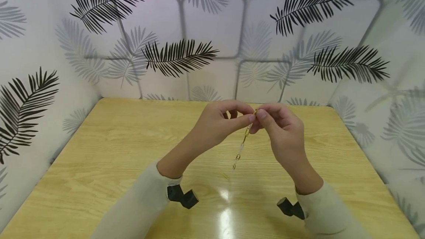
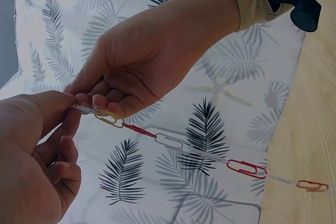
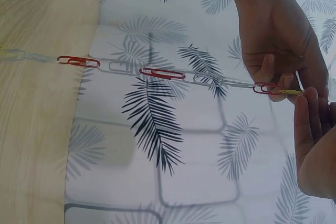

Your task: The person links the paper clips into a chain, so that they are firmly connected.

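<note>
A chain of linked paper clips [image 1: 238,156] in red, yellow and whitish colours hangs from the fingertips of both hands, held above the table. My left hand [image 1: 225,121] pinches at its upper end with thumb and index finger. Facing it, my right hand [image 1: 285,132] pinches at the same spot, the fingertips of both hands meeting. A yellow paper clip [image 3: 291,92] shows right at the fingertips in the right wrist view. Red paper clips [image 2: 247,169] alternate with whitish ones [image 2: 169,141] farther down. The fingers partly hide the top clips; which hand holds which clip I cannot tell.
A glossy light wooden table [image 1: 116,150] lies beneath the hands. Behind and beside it stands a white covering [image 1: 212,28] with black and grey leaf prints. A small yellow piece [image 1: 225,175] appears low, past the chain's lower end. Each wrist carries a black camera [image 1: 182,196].
</note>
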The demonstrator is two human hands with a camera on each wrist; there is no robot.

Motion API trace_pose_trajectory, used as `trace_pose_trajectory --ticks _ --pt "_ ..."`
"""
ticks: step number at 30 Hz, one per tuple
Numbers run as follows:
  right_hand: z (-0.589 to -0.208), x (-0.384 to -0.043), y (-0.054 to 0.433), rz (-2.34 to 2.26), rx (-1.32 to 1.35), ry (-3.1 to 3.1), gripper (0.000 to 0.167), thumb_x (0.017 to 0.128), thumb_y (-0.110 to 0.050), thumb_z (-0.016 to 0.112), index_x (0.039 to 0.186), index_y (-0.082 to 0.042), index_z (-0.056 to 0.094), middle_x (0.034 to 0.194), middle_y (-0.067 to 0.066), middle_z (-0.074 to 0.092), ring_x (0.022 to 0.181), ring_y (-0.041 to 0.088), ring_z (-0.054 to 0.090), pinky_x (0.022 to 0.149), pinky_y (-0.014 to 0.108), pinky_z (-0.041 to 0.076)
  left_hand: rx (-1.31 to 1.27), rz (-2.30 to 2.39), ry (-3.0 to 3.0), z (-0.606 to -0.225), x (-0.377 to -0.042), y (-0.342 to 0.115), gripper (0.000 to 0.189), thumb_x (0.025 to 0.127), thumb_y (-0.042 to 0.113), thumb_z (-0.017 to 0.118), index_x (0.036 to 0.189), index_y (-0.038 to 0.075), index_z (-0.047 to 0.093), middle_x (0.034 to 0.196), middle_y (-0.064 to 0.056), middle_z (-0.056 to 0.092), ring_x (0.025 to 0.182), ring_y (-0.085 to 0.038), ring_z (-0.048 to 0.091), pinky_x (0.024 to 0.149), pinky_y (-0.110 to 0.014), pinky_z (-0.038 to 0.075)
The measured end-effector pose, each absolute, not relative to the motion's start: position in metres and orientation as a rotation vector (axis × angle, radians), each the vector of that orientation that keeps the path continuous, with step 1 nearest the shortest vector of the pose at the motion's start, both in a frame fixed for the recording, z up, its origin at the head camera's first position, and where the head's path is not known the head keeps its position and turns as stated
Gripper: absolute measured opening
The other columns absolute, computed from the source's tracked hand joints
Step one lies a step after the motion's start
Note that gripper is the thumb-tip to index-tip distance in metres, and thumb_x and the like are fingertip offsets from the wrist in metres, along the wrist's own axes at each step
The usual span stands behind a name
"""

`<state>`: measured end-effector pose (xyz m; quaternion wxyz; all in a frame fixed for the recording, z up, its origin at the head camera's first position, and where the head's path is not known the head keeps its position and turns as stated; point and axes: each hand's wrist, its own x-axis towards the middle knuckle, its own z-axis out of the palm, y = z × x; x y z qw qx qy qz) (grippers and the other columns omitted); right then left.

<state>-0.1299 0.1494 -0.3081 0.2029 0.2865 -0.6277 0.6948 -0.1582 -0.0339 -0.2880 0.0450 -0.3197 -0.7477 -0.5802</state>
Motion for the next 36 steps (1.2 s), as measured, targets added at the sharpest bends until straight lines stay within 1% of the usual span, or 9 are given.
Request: trace_pose_trajectory --ticks 6,10,12,15,18,21,26,32,36 --pt "-0.304 -0.131 0.147 1.934 0.811 -1.749 0.008 0.099 0.002 0.059 0.105 0.003 0.063 0.086 0.001 0.07 0.068 0.015 0.068 0.07 0.027 0.058 -0.981 -1.835 -2.248 -0.286 -0.158 -0.037 0.01 0.095 0.023 0.072 0.102 0.017 0.076 0.088 0.004 0.069 0.071 -0.02 0.048 0.056 -0.028 0.035" --pt "-0.31 -0.132 0.146 1.96 0.804 -1.816 0.01 0.1 0.003 0.057 0.108 0.005 0.063 0.088 0.002 0.069 0.07 0.015 0.067 0.071 0.027 0.058 -0.927 -1.833 -2.266 -0.297 -0.16 -0.046 0.01 0.095 0.024 0.072 0.102 0.018 0.076 0.091 0.005 0.069 0.073 -0.02 0.051 0.058 -0.028 0.038" --pt "-0.313 -0.133 0.146 1.964 0.804 -1.854 0.012 0.1 0.004 0.056 0.109 0.01 0.061 0.089 0.003 0.068 0.07 0.015 0.067 0.072 0.027 0.058 -0.881 -1.824 -2.292 -0.304 -0.161 -0.052 0.01 0.095 0.025 0.072 0.102 0.019 0.076 0.093 0.006 0.07 0.074 -0.019 0.053 0.059 -0.028 0.041" --pt "-0.319 -0.133 0.147 1.94 0.795 -1.917 0.014 0.101 0.003 0.055 0.11 0.012 0.059 0.09 0.003 0.067 0.072 0.016 0.067 0.071 0.027 0.058 -0.828 -1.814 -2.32 -0.315 -0.163 -0.064 0.01 0.094 0.027 0.072 0.101 0.021 0.076 0.094 0.006 0.07 0.077 -0.019 0.056 0.061 -0.029 0.044" --pt "-0.324 -0.136 0.15 1.937 0.778 -1.965 0.014 0.101 0.001 0.055 0.11 0.01 0.061 0.091 0.005 0.067 0.072 0.017 0.067 0.071 0.029 0.058 -0.772 -1.78 -2.346 -0.324 -0.165 -0.078 0.009 0.094 0.027 0.073 0.1 0.022 0.076 0.093 0.006 0.07 0.077 -0.019 0.056 0.059 -0.03 0.043" --pt "-0.33 -0.139 0.154 1.929 0.745 -2.046 0.013 0.102 -0.003 0.056 0.11 0.005 0.064 0.09 0.005 0.068 0.073 0.018 0.068 0.071 0.03 0.059 -0.704 -1.744 -2.368 -0.331 -0.165 -0.095 0.01 0.094 0.025 0.073 0.101 0.02 0.076 0.091 0.004 0.071 0.076 -0.02 0.056 0.06 -0.029 0.044" --pt "-0.347 -0.146 0.164 1.852 0.687 -2.281 0.015 0.103 -0.011 0.058 0.109 0.0 0.065 0.089 0.004 0.068 0.075 0.02 0.068 0.071 0.031 0.059 -0.593 -1.708 -2.416 -0.342 -0.166 -0.122 0.014 0.094 0.026 0.072 0.105 0.018 0.076 0.093 0.003 0.072 0.079 -0.02 0.056 0.061 -0.028 0.044" --pt "-0.376 -0.155 0.171 1.753 0.649 -2.557 0.02 0.103 -0.025 0.06 0.112 -0.008 0.066 0.093 0.01 0.067 0.08 0.029 0.068 0.072 0.033 0.059 -0.522 -1.699 -2.445 -0.356 -0.164 -0.146 0.017 0.095 0.029 0.072 0.108 0.019 0.075 0.096 0.002 0.071 0.079 -0.021 0.054 0.057 -0.028 0.042" --pt "-0.394 -0.159 0.173 1.718 0.671 -2.679 0.02 0.103 -0.025 0.059 0.113 -0.009 0.066 0.095 0.012 0.066 0.082 0.035 0.066 0.071 0.035 0.058 -0.486 -1.68 -2.469 -0.362 -0.162 -0.156 0.018 0.095 0.03 0.071 0.109 0.019 0.075 0.097 0.002 0.07 0.079 -0.021 0.053 0.056 -0.027 0.041"
